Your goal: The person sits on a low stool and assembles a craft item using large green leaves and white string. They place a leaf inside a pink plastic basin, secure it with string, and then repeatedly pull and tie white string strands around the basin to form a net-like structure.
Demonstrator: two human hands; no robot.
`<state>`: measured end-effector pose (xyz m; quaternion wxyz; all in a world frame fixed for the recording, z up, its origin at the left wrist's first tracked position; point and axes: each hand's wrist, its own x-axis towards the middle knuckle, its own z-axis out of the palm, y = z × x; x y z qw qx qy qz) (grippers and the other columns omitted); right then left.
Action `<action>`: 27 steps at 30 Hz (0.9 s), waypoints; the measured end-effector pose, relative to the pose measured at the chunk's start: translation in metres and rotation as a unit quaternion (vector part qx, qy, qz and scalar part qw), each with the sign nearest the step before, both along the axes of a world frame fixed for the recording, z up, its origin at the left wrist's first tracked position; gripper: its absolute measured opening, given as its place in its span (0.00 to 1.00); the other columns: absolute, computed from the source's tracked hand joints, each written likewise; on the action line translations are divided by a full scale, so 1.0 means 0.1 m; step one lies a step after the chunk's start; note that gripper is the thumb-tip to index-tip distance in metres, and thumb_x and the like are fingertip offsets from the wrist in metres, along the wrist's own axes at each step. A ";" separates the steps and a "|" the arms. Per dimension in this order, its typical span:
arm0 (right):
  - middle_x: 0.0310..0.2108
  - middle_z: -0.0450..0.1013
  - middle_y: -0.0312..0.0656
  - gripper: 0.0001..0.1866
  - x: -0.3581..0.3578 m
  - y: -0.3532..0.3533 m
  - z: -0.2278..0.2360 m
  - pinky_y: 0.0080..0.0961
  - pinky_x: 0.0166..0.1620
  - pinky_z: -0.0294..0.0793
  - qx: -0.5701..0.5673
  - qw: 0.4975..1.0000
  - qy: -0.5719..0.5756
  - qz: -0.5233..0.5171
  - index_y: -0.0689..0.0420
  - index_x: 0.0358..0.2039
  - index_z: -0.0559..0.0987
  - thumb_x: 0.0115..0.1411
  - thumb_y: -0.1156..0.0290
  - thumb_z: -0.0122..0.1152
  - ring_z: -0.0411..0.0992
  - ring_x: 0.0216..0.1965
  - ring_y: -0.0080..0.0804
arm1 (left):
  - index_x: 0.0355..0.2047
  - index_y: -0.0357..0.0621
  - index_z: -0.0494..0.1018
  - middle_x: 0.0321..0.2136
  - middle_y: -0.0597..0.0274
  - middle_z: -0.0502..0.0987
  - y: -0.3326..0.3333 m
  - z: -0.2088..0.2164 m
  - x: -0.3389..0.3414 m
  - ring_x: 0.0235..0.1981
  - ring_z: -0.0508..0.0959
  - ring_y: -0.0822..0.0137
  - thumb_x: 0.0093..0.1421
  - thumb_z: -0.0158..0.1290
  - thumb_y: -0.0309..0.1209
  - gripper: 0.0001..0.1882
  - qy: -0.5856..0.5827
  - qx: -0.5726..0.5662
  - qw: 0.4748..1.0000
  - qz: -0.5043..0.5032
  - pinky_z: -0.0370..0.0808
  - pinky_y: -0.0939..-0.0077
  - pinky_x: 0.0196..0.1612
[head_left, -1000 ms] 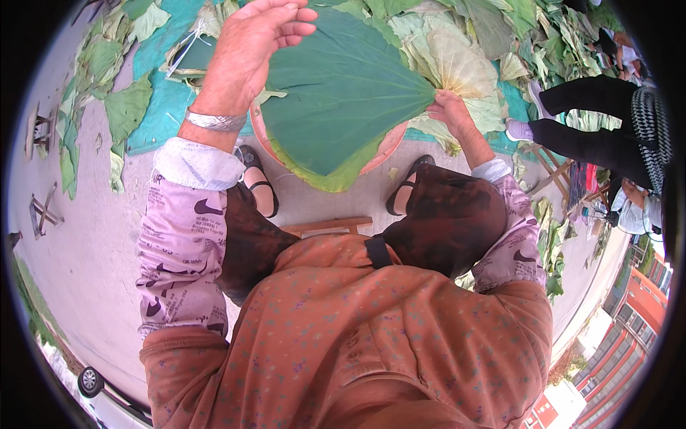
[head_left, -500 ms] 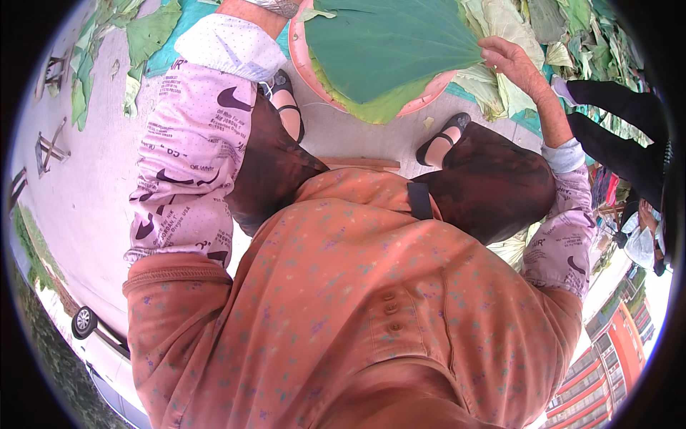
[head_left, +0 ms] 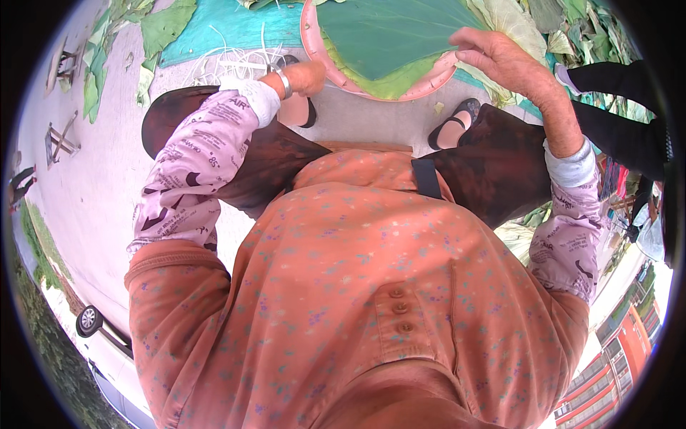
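Note:
A large green lotus leaf [head_left: 389, 36] with a yellow-green edge lies over a round pink basin [head_left: 434, 82] in front of my knees. My right hand [head_left: 500, 63] is over the basin's right side beside the leaf's edge, thumb and fingers a little apart, holding nothing I can see. My left hand [head_left: 306, 77], with a metal bracelet at the wrist, is just left of the basin's rim above my shoe. Its fingers are curled in, and anything inside them is hidden. Thin white strips [head_left: 225, 66] lie loose beyond the left wrist on a teal sheet [head_left: 193, 44].
Dried pale-green leaves [head_left: 511, 25] are heaped at the far right, near another person's dark-clothed leg [head_left: 618, 79]. More leaves [head_left: 168, 28] hang at the far left. A folding stool [head_left: 61, 141] and a white car [head_left: 107, 357] stand off left.
My left hand has drawn back from the far side of the basin to its near left. My right hand has shifted left and come off the leaf's edge. The white strips have come into view.

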<state>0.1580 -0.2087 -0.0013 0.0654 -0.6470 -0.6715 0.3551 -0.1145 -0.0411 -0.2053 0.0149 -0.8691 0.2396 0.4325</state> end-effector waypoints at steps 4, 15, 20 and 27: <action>0.31 0.71 0.48 0.14 -0.11 -0.25 0.03 0.30 0.38 0.67 0.058 0.997 -0.053 -0.006 0.62 0.40 0.68 0.58 0.66 0.49 0.69 0.34 0.41 | 0.40 0.39 0.72 0.45 0.50 0.71 -0.52 -0.40 -0.27 0.45 0.71 0.55 0.45 0.53 0.33 0.20 -0.054 0.007 0.863 0.503 0.69 0.64 0.43; 0.31 0.72 0.52 0.15 0.03 -0.42 -0.01 0.34 0.38 0.69 0.071 0.990 -0.100 -0.064 0.61 0.36 0.73 0.53 0.65 0.51 0.71 0.34 0.47 | 0.29 0.39 0.70 0.24 0.54 0.75 -1.13 -1.26 0.28 0.28 0.74 0.58 0.48 0.51 0.39 0.15 -0.082 -0.260 0.882 0.384 0.70 0.67 0.35; 0.29 0.73 0.50 0.14 0.28 -0.45 -0.14 0.33 0.35 0.70 0.101 0.991 -0.068 -0.056 0.62 0.35 0.73 0.54 0.65 0.50 0.71 0.31 0.45 | 0.21 0.38 0.70 0.15 0.59 0.72 -0.57 -0.91 0.05 0.15 0.70 0.66 0.49 0.48 0.35 0.11 0.150 -0.235 0.776 0.565 0.69 0.70 0.24; 0.28 0.70 0.46 0.13 0.31 -0.22 -0.17 0.29 0.36 0.67 0.004 0.995 -0.004 -0.104 0.62 0.37 0.69 0.54 0.67 0.49 0.68 0.31 0.37 | 0.13 0.43 0.74 0.18 0.56 0.76 0.15 -0.54 -0.23 0.22 0.76 0.60 0.51 0.43 0.36 0.17 -0.004 -0.060 0.872 0.485 0.72 0.68 0.29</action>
